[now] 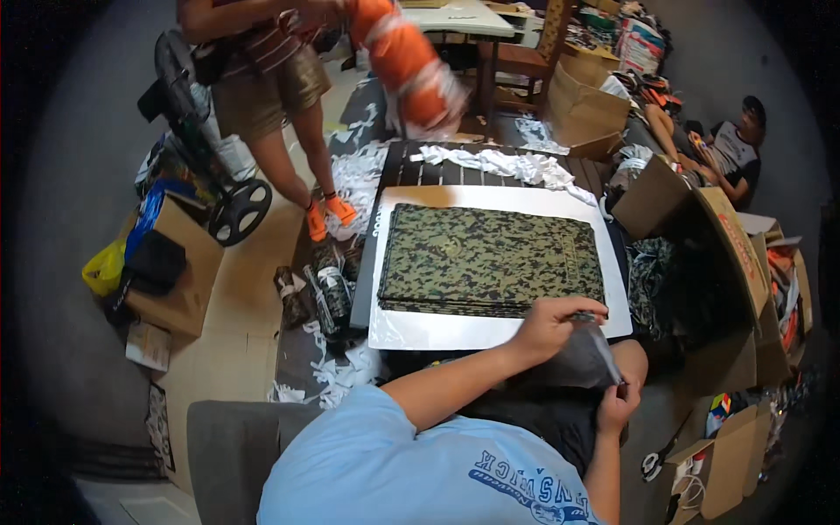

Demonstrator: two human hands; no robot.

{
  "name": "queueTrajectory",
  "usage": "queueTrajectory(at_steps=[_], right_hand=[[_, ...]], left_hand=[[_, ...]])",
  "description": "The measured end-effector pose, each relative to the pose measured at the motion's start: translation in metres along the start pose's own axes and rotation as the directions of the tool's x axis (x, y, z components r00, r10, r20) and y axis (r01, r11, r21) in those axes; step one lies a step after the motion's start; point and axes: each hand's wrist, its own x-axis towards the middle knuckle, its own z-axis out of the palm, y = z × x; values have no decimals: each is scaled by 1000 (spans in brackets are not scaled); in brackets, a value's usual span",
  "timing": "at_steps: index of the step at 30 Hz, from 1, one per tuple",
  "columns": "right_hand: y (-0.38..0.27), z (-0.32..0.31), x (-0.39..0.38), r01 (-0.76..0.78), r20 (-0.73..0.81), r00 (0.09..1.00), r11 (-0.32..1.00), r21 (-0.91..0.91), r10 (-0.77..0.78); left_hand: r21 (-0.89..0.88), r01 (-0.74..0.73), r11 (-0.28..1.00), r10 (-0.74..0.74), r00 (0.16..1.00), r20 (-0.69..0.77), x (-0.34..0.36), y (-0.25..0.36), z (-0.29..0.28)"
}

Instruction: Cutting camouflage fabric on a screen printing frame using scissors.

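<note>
A stack of folded camouflage fabric (490, 258) lies flat on a white board (398, 331) in front of me. At its near right corner, my left hand (556, 328) is closed on one end of a thin dark grey piece of cloth (573, 360). Lower down, beside my knee, my right hand (619, 406) pinches the other end of this cloth. It is stretched between both hands above my lap. Its exact kind is hard to make out, and my left fingertips are partly hidden.
White fabric scraps (503, 162) lie on the slatted table's far side. Rolled camouflage bundles (329, 289) rest at its left. An open cardboard box (717, 262) stands at right. A standing person (271, 87) handles an orange bundle (411, 74); another person (731, 153) sits far right.
</note>
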Motion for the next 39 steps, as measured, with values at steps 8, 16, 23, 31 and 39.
queueTrajectory(at_steps=[8, 16, 23, 31, 39], right_hand=[[-39, -4, 5, 377, 54, 926, 915, -147, -373], [-35, -6, 2, 219, 22, 976, 971, -97, -218], [-24, -14, -4, 74, -26, 997, 997, 35, -74], [-66, -39, -1, 188, -21, 982, 982, -27, -189], [-211, -65, 88, 85, 550, 832, 996, -5, -69]], left_hand=[[218, -166, 962, 182, 982, -57, 4, 23, -15], [405, 26, 914, -24, 1000, -10, 5, 30, -6], [707, 23, 706, -230, 953, 199, 0, 37, -12], [571, -37, 820, -274, 851, 448, 27, 79, -45], [282, 44, 958, -87, 986, 144, 48, 138, -80]])
